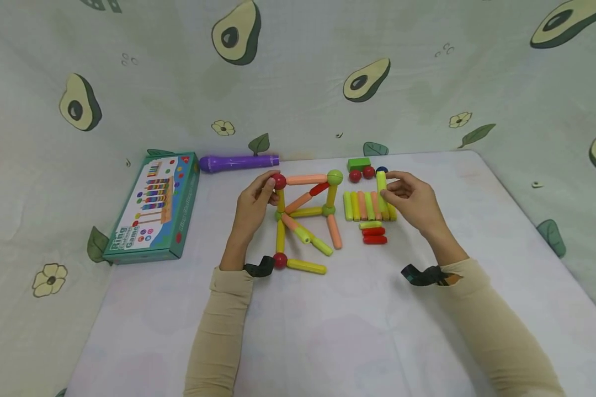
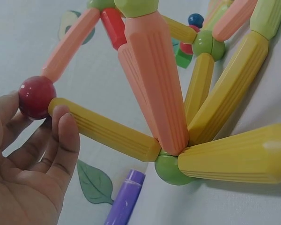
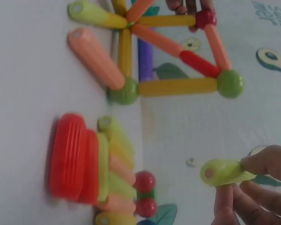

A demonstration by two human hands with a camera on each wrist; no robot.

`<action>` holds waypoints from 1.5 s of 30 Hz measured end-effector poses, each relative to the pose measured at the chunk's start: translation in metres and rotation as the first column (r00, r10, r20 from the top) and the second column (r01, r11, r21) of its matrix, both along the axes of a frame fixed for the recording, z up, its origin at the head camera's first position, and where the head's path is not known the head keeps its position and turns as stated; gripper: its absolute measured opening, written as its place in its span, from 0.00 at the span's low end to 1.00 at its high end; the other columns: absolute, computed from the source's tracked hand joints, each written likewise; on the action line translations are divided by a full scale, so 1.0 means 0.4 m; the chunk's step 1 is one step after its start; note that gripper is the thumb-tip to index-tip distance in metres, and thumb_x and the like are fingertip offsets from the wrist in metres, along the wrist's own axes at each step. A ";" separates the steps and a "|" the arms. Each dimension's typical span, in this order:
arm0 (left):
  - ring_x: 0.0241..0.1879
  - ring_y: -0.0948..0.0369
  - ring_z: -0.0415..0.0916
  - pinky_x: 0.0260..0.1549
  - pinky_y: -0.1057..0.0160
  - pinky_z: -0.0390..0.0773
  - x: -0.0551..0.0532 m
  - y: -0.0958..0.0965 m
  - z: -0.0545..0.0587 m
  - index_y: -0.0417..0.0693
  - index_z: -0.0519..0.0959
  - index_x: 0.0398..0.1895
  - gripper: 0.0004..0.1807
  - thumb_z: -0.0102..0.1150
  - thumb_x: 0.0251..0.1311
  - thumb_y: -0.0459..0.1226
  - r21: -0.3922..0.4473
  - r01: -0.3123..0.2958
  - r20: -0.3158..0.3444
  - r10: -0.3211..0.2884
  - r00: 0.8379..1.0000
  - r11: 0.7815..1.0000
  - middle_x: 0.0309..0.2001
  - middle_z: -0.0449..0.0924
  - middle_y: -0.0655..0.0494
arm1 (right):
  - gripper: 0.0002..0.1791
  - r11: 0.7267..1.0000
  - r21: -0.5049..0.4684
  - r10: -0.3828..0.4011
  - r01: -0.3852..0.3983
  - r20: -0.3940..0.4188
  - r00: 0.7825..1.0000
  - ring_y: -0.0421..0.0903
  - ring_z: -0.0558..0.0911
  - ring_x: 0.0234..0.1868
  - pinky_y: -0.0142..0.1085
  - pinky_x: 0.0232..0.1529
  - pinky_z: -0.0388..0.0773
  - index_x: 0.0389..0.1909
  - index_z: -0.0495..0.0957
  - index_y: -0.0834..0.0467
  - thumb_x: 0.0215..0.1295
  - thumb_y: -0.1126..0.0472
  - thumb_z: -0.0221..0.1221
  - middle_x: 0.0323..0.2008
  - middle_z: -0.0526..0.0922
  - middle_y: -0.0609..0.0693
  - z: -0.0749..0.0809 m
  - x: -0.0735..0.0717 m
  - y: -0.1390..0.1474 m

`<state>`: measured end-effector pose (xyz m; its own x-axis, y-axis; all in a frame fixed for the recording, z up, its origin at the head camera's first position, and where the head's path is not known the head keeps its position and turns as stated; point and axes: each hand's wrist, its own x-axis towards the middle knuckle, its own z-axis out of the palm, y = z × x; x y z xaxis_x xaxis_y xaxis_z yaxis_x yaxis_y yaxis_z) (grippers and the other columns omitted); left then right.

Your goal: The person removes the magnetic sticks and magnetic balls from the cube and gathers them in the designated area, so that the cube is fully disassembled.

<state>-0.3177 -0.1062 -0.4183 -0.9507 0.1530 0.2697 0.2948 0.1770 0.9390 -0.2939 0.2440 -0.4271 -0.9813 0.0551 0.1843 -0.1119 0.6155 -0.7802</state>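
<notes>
A frame of coloured magnetic-looking rods and balls stands on the table, with a red ball (image 2: 37, 97) at its upper left corner. The thumb and fingers of my left hand (image 1: 251, 205) hold that ball. A pink rod (image 1: 306, 180) runs from it across to a green ball (image 1: 335, 177), and a yellow rod (image 2: 107, 129) leads down to a lower green ball (image 2: 174, 168). Over a row of loose rods (image 1: 362, 206), my right hand (image 1: 416, 202) pinches a light green rod (image 3: 225, 172) between thumb and fingers.
Short red rods (image 1: 374, 240) lie in front of the row. Behind it sit red balls (image 1: 369, 172), a dark blue ball and a green block (image 1: 359, 164). A game box (image 1: 154, 209) lies at the left, beside a purple microphone-shaped toy (image 1: 240, 162). A printed cloth hangs behind.
</notes>
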 end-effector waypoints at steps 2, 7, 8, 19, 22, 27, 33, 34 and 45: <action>0.40 0.40 0.77 0.46 0.43 0.80 0.001 -0.001 0.001 0.39 0.73 0.67 0.21 0.47 0.78 0.40 0.000 -0.003 -0.004 0.003 1.000 1.000 0.46 0.80 0.35 | 0.24 0.998 0.057 -0.025 0.024 0.013 1.000 0.53 0.81 0.46 0.21 0.40 0.74 0.65 0.73 0.57 0.70 0.56 0.62 0.46 0.83 0.59 -0.011 -0.011 0.026; 0.40 0.41 0.77 0.45 0.48 0.81 -0.002 -0.002 0.000 0.39 0.73 0.67 0.21 0.47 0.78 0.39 -0.008 -0.006 -0.006 0.006 1.000 1.000 0.47 0.80 0.36 | 0.23 0.982 0.178 -0.074 0.060 0.073 0.995 0.57 0.80 0.45 0.37 0.41 0.79 0.63 0.73 0.62 0.71 0.57 0.61 0.47 0.82 0.62 -0.041 -0.037 0.077; 0.40 0.41 0.77 0.44 0.49 0.82 -0.003 -0.002 -0.001 0.39 0.73 0.67 0.21 0.47 0.78 0.39 -0.009 -0.007 -0.007 0.007 1.000 1.000 0.47 0.80 0.36 | 0.23 0.979 0.196 -0.081 0.062 0.088 0.993 0.58 0.80 0.45 0.41 0.42 0.79 0.62 0.73 0.63 0.71 0.57 0.60 0.47 0.82 0.63 -0.046 -0.041 0.084; 0.39 0.46 0.78 0.43 0.51 0.82 -0.055 -0.010 -0.081 0.50 0.74 0.67 0.22 0.48 0.77 0.47 0.011 -0.003 -0.013 0.004 1.000 1.000 0.46 0.81 0.42 | 0.19 0.969 0.243 -0.115 0.043 0.292 0.949 0.55 0.76 0.40 0.40 0.38 0.76 0.51 0.74 0.68 0.68 0.57 0.60 0.43 0.79 0.63 -0.100 -0.079 0.124; 0.37 0.49 0.78 0.41 0.57 0.82 -0.056 -0.011 -0.081 0.52 0.76 0.66 0.22 0.48 0.76 0.49 0.022 -0.010 -0.026 0.011 1.000 1.000 0.44 0.81 0.44 | 0.19 0.969 0.246 -0.110 0.037 0.291 0.950 0.55 0.76 0.39 0.41 0.38 0.76 0.50 0.74 0.68 0.70 0.56 0.60 0.43 0.79 0.63 -0.115 -0.088 0.127; 0.36 0.53 0.78 0.39 0.63 0.82 -0.059 -0.010 -0.079 0.50 0.76 0.65 0.23 0.49 0.75 0.50 0.034 0.005 -0.029 -0.004 1.000 0.999 0.44 0.82 0.47 | 0.20 0.958 0.284 -0.100 0.045 0.181 0.978 0.58 0.76 0.42 0.45 0.41 0.76 0.50 0.75 0.68 0.73 0.53 0.58 0.43 0.79 0.64 -0.104 -0.062 0.102; 0.36 0.52 0.78 0.39 0.61 0.82 -0.060 -0.015 -0.078 0.51 0.76 0.65 0.23 0.48 0.76 0.50 0.005 -0.005 -0.042 0.005 0.999 1.000 0.43 0.82 0.47 | 0.16 0.963 0.249 0.116 -0.102 -0.041 0.992 0.52 0.80 0.40 0.44 0.38 0.79 0.48 0.79 0.64 0.73 0.53 0.60 0.40 0.83 0.56 -0.051 0.020 -0.042; 0.36 0.52 0.78 0.40 0.60 0.82 -0.061 -0.015 -0.078 0.52 0.76 0.65 0.23 0.48 0.76 0.50 0.004 -0.006 -0.044 0.006 0.999 1.000 0.43 0.82 0.47 | 0.16 0.961 0.235 0.167 -0.149 -0.059 0.984 0.50 0.80 0.39 0.43 0.38 0.80 0.48 0.80 0.63 0.72 0.54 0.60 0.40 0.84 0.54 -0.043 0.034 -0.072; 0.36 0.52 0.78 0.40 0.63 0.82 -0.055 -0.008 -0.075 0.53 0.77 0.65 0.22 0.49 0.75 0.49 0.023 -0.016 -0.010 0.016 1.000 1.000 0.45 0.82 0.47 | 0.20 0.872 0.172 0.480 -0.459 -0.113 0.870 0.44 0.81 0.38 0.40 0.39 0.83 0.51 0.80 0.58 0.62 0.52 0.70 0.38 0.83 0.47 -0.049 0.110 -0.307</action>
<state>-0.3398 -0.1094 -0.4484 -0.9503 0.1312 0.2823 0.3013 0.1601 0.9400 -0.2500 0.1211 -0.4466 -0.8454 -0.4414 0.3009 -0.5214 0.5589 -0.6448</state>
